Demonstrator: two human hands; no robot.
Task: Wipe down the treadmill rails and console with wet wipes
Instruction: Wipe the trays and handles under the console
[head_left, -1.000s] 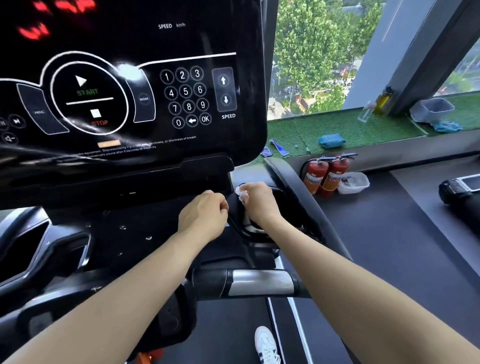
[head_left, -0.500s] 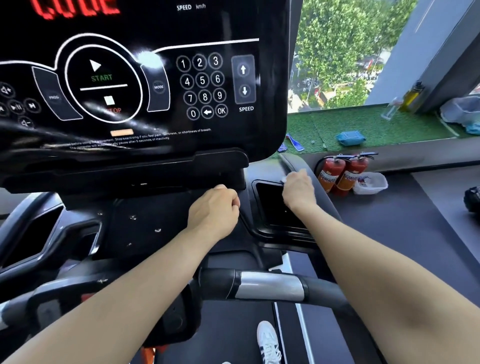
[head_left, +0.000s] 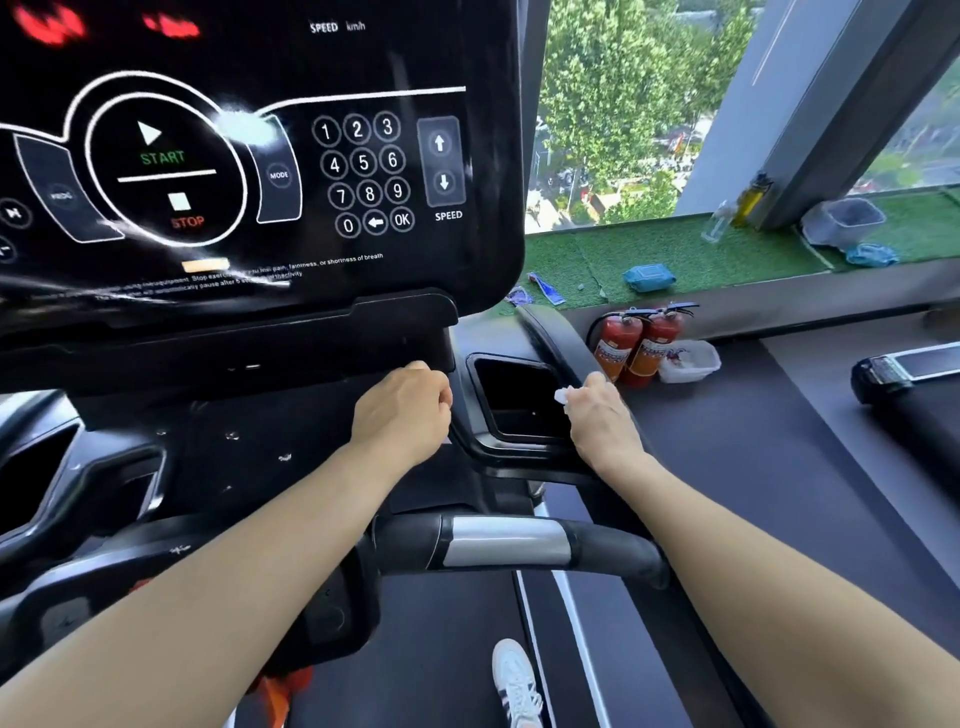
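The black treadmill console (head_left: 249, 171) fills the upper left, with START, STOP and a number pad. Below it on the right is a black cup-holder pocket (head_left: 519, 400) set in the right side rail (head_left: 556, 332). My right hand (head_left: 602, 415) presses a crumpled white wet wipe (head_left: 563, 396) against the pocket's right rim. My left hand (head_left: 402, 410) is closed in a fist just left of the pocket, under the console's lower edge; nothing shows in it. A handlebar with a silver grip (head_left: 506, 543) crosses below my wrists.
Two red fire extinguishers (head_left: 639, 345) and a white tub (head_left: 688, 361) stand on the floor to the right. A green turf ledge (head_left: 675, 254) holds a blue wipe pack (head_left: 648, 277), bottles and a bin. Another treadmill (head_left: 904, 374) is at far right. My white shoe (head_left: 517, 680) is on the belt.
My right hand with the wipe has slid from the pocket's far right corner back toward me along its right rim. My left hand has stayed in place.
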